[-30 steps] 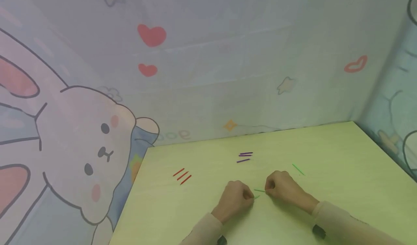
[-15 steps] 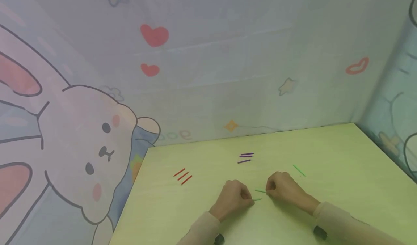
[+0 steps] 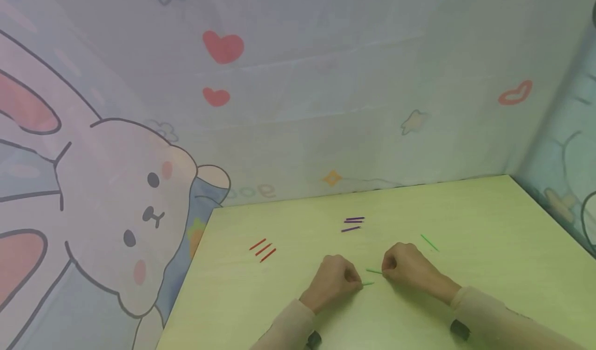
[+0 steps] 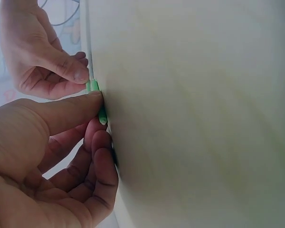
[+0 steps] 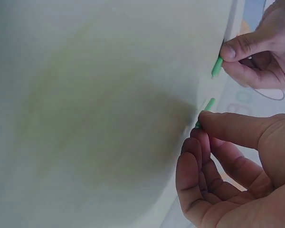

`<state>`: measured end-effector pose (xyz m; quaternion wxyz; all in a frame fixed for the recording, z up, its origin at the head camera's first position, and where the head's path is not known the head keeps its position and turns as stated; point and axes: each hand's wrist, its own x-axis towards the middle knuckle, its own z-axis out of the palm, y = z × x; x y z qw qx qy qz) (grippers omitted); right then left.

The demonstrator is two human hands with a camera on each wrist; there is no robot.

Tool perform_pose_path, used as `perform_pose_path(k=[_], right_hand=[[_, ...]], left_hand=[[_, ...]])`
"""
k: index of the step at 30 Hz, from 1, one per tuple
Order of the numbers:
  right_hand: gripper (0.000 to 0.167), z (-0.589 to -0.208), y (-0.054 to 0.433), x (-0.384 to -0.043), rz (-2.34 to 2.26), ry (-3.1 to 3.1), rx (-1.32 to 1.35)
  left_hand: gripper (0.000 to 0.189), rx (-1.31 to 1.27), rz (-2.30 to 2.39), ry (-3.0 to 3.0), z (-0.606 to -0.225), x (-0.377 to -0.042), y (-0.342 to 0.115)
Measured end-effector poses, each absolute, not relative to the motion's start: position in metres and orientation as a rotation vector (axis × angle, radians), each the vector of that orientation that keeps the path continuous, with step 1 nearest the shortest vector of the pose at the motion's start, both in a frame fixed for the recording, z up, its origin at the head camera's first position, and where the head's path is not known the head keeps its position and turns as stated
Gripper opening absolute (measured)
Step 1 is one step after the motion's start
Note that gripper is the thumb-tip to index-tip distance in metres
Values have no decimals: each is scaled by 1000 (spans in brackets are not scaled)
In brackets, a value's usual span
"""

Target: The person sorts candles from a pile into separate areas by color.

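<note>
Between thumb and fingertips, my left hand (image 3: 331, 283) pinches a thin green candle-like stick (image 3: 368, 284), whose free end points right. My right hand (image 3: 416, 270) pinches a second thin green stick (image 3: 374, 271), pointing left. The two sticks are held low over the table, a small gap apart, the right one farther back. In the right wrist view a small pale tip shows on the left hand's stick (image 5: 217, 67), while the right hand's stick (image 5: 209, 104) has a rounded end. A third green stick (image 3: 430, 242) lies on the table behind my right hand.
Several red sticks (image 3: 263, 250) lie slanted and side by side on the pale yellow table (image 3: 288, 221) to the left. Purple sticks (image 3: 353, 222) lie grouped near the back middle. A cartoon-printed cloth (image 3: 298, 148) hangs behind the table.
The stick in my left hand has turned from slanting up to nearly level, showing more of its length. My right hand has kept its pinch and barely moved. The head view has shifted slightly.
</note>
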<state>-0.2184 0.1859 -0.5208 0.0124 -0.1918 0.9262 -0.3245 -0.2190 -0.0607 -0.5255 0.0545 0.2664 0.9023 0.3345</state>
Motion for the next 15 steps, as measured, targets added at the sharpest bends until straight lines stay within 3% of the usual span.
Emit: perform_pose_path(k=[15], right_hand=[[7, -486, 229, -240, -1055, 2961, -529]], left_hand=[[11, 807, 994, 2734, -525, -221, -62]])
